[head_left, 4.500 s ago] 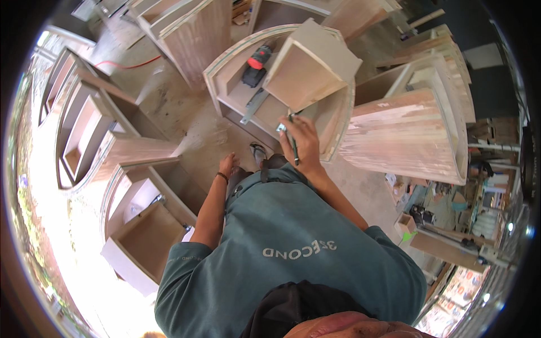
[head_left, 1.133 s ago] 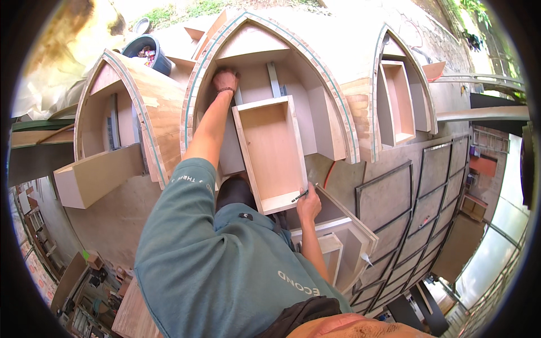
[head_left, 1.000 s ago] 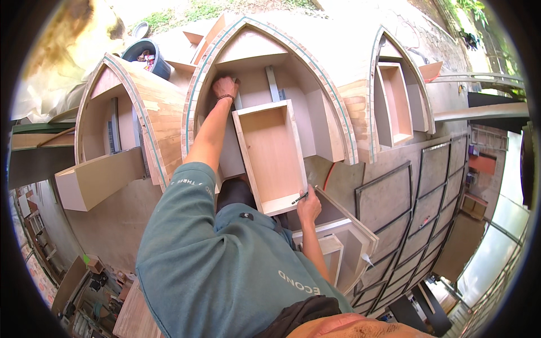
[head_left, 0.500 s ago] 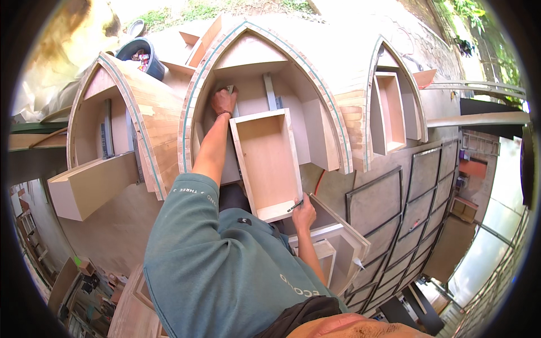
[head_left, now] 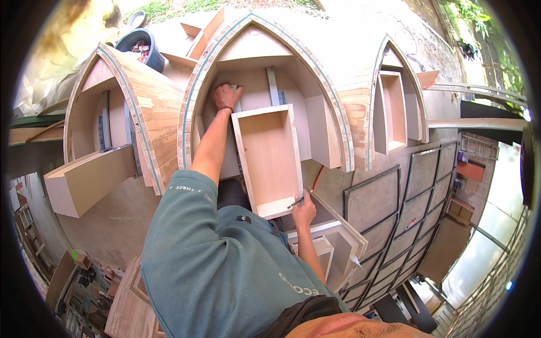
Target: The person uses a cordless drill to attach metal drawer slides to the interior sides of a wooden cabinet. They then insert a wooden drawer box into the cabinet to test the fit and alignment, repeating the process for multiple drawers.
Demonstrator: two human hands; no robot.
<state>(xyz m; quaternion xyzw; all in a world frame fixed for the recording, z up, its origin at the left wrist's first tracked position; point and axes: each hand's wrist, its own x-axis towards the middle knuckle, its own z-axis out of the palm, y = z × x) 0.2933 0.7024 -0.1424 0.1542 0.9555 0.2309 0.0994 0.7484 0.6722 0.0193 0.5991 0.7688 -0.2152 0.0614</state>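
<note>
A pale wooden drawer [head_left: 270,152], open-topped, stands pulled out of a pointed, boat-shaped cabinet [head_left: 345,143] in the middle. My left hand [head_left: 226,98] reaches inside the cabinet, past the drawer's far left corner. Its fingers are closed around the upper end of a light strip, apparently the left drawer slide [head_left: 237,105]; the grip is partly hidden. A matching metal slide [head_left: 272,84] shows to the right. At the drawer's near right corner, my right hand [head_left: 304,210] holds a slim dark pen [head_left: 295,203], its tip over the drawer's near edge.
Similar pointed cabinets stand left [head_left: 147,135] and right [head_left: 369,135], the left one with a drawer [head_left: 90,177] sticking out. Behind is a dark bin [head_left: 153,65]. A pale wooden piece [head_left: 352,242] lies by my right forearm, and dark metal frames [head_left: 372,194] lie on the floor.
My left hand has turned slightly over the strip's end, its fingers now pointing more to the right. The right hand keeps the pen at the same corner. The view has shifted a little.
</note>
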